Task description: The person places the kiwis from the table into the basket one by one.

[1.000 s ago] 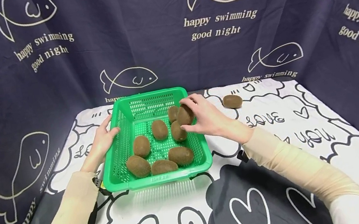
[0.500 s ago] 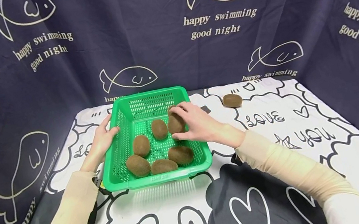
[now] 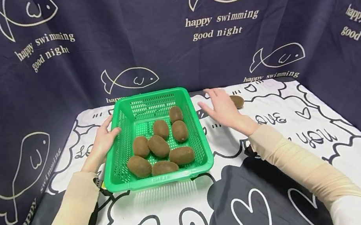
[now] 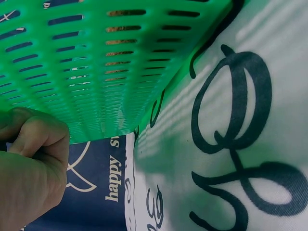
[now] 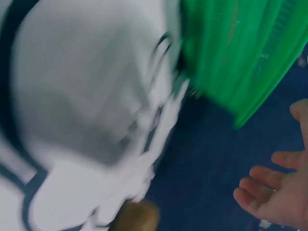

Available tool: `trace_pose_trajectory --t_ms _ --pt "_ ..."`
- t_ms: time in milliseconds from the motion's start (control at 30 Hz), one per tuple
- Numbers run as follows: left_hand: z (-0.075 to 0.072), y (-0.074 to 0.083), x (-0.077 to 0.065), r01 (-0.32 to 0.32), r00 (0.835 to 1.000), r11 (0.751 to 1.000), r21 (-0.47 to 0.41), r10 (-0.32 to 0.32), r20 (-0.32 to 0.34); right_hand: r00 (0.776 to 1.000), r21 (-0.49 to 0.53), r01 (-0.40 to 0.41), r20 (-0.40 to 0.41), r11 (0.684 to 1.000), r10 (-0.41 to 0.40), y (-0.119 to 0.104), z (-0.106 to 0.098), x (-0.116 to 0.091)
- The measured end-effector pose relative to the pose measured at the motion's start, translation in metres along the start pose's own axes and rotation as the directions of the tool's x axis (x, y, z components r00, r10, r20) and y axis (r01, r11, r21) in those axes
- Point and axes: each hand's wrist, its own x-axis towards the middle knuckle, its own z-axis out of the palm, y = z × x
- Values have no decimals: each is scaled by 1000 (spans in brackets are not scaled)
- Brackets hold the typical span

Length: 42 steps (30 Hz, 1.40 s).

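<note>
A green slatted plastic basket (image 3: 161, 179) holds several brown kiwifruit (image 3: 159, 146), most of them around its front and right parts. My left hand (image 3: 103, 141) grips the basket's left rim; in the left wrist view its curled fingers (image 4: 41, 132) fold over the edge beside the slotted wall (image 4: 91, 72). Beyond the right rim, my right hand (image 3: 223, 108) is over the cloth, holding nothing, its fingers spread in the right wrist view. A single kiwifruit (image 3: 237, 101) lies on the cloth just past that hand, partly hidden by it.
A white and black printed cloth (image 3: 165, 214) covers the table. Dark blue curtains (image 3: 169, 42) with fish drawings hang close behind and along both sides. The basket's back edge stands near the rear curtain.
My right hand set its kiwifruit down in the middle of the basket, let go, and moved right over the rim towards the loose kiwifruit. My left hand stayed on the left rim.
</note>
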Motion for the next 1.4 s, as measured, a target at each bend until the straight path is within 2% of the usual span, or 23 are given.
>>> trace_pose_trajectory --t_ms 100,167,333,467,633,767,867,967,1100,1300,1400 --pt "0 0 -1 2 1000 1000 -16 -2 3 994 -63 -108 0 992 108 28 2 -2" --pt "0 0 -1 2 1000 1000 -18 -1 3 983 -101 -182 17 978 184 44 2 -3" --pt "0 -1 1 6 1000 1000 -11 -6 2 932 -176 -332 88 927 350 73 0 -7" --pt "0 -1 0 -1 1000 1000 11 1 -3 896 -214 -386 146 897 420 86 -1 -9" --pt "0 -2 0 0 1000 1000 22 0 -5 865 -215 -407 221 888 450 93 1 -10" --pt "0 -1 -1 13 1000 1000 2 -13 3 865 -221 -377 262 899 427 95 1 -10" --pt "0 8 -6 20 1000 1000 -20 -20 15 875 -211 -351 273 912 400 97 2 -10" --pt "0 21 -15 26 999 999 -30 -25 23 887 -181 -344 258 921 382 98 2 -9" --pt "1 28 -20 14 1000 1000 -19 -14 23 896 -146 -354 228 924 380 99 3 -8" --pt "0 13 -9 31 999 999 -25 -31 13 887 -160 -366 237 917 395 99 4 -11" --pt "0 3 -1 24 1000 1000 -9 -24 6 890 -151 -366 231 918 393 99 4 -12"
